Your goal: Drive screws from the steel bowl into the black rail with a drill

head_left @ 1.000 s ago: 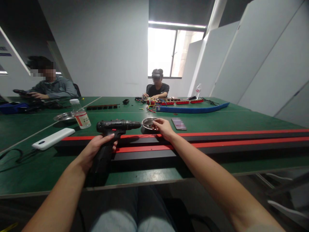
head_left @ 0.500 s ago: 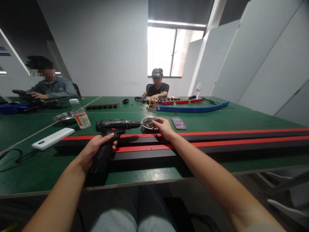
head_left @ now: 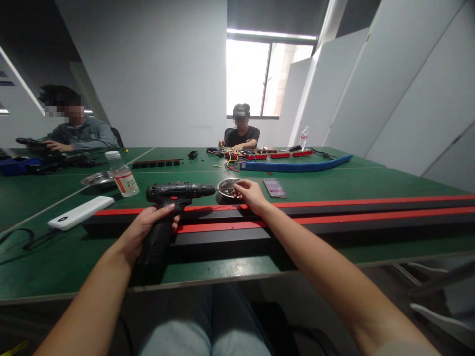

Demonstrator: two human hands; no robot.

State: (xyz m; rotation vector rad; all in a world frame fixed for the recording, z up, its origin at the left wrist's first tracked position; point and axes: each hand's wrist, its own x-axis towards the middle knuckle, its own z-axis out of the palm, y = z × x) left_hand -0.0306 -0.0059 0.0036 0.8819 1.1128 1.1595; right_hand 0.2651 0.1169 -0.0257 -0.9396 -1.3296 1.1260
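My left hand [head_left: 146, 228] is wrapped round the grip of a black cordless drill [head_left: 174, 194], whose bit points right. My right hand [head_left: 251, 195] reaches over a small round metal dish [head_left: 224, 188] just past the drill's tip, with fingers pinched together at the dish rim; what they pinch is too small to make out. Both hands hover above a long black and red strip assembly [head_left: 334, 212] that lies across the green table [head_left: 67, 257] in front of me.
A white power bank [head_left: 81, 212], a clear water bottle [head_left: 124, 177] and a second metal dish [head_left: 97, 178] sit to the left. A phone [head_left: 274, 188] lies right of my hand. Two other people sit at the far side, with a blue strip [head_left: 297, 166] and wired parts.
The hands and drill have hardly moved; the view has only shifted slightly.
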